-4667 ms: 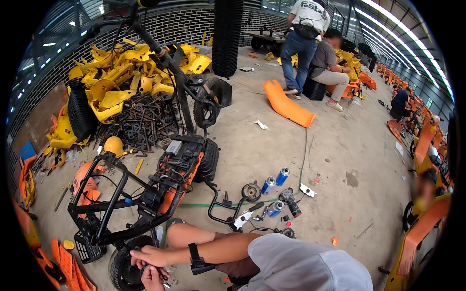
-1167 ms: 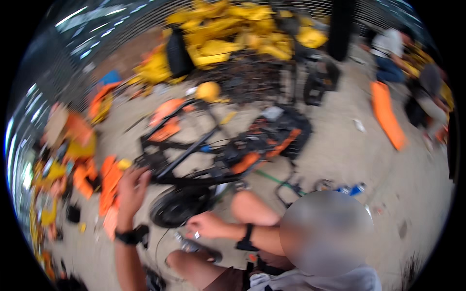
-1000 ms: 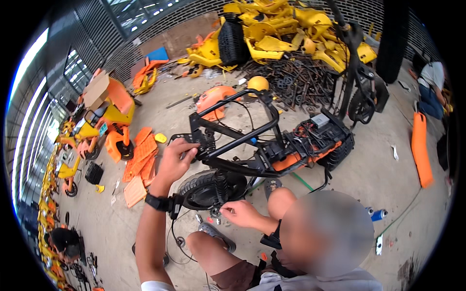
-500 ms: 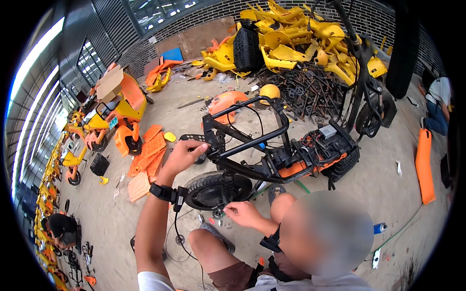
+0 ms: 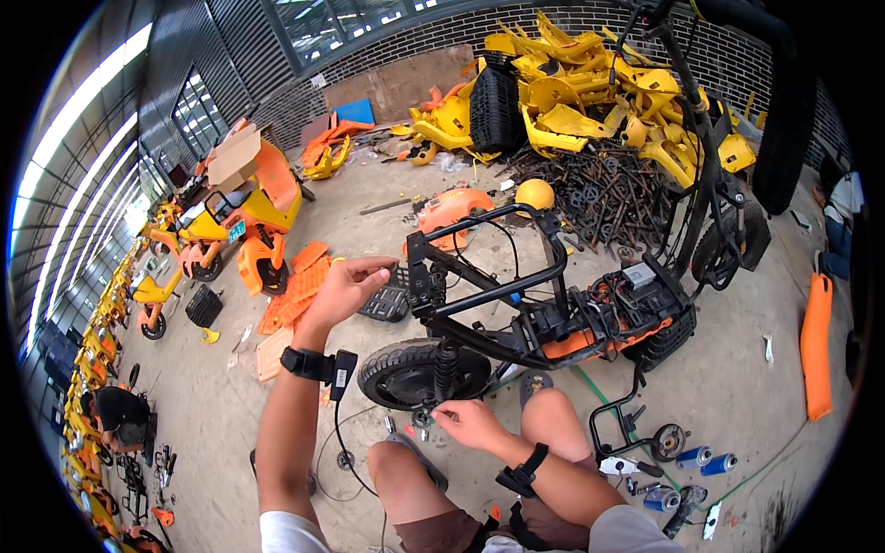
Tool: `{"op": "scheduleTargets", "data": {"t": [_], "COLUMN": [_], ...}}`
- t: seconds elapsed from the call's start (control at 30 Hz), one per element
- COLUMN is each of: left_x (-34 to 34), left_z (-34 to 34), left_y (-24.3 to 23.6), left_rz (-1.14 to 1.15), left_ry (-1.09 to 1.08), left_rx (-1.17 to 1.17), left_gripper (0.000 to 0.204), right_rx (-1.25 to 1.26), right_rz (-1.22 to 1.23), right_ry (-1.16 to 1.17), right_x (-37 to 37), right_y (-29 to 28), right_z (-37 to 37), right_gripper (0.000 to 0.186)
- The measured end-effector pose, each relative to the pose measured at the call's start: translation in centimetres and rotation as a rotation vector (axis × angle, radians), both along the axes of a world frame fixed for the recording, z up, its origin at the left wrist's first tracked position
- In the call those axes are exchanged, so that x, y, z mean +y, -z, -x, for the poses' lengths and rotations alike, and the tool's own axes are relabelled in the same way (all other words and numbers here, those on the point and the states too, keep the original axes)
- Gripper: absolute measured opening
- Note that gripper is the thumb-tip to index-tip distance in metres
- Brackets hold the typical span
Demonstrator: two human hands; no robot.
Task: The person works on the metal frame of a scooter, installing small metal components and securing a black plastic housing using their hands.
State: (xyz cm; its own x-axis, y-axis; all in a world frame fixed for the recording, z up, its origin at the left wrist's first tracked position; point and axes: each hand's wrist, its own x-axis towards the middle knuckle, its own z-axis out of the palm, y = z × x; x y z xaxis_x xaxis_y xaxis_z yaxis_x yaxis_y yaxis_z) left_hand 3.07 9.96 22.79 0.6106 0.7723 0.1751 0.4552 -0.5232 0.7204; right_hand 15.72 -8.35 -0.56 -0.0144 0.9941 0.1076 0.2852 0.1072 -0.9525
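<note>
Beside the black frame, left hand is raised, grip parted; right hand lowered, grip unclear

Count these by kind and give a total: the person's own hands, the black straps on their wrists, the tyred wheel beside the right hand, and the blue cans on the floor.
Hands, left hand and right hand: 2
Black wrist straps: 2
Tyred wheel: 1
Blue cans: 3
Total: 8
</note>
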Motion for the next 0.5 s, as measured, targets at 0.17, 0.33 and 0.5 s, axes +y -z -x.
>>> {"op": "scheduleTargets", "data": {"t": [0.17,0.33,0.5], "left_x": [-2.2,-3.3,-4.0], "left_z": [-0.6,-1.4,-2.5], "left_y": [1.5,3.5,2.5], "left_rz": [0.201,0.286,0.273], "left_ry": [-0.112,-0.165,-0.217], "left_rx": [0.008,-0.082,-0.004], "left_gripper": [0.032,0.034,0.032], "right_rx": [-0.004,-0.019,-0.042], "right_rz": [0.032,-0.021,0.012], "right_ry": [-0.011,0.002,-0.012], "right_x": [-0.2,-0.4,-0.4], "right_y": [-0.5,-0.4,-0.8], "right_z": [-0.2,-0.1,-0.3], "right_gripper": [0.026,0.026,0.026]}}
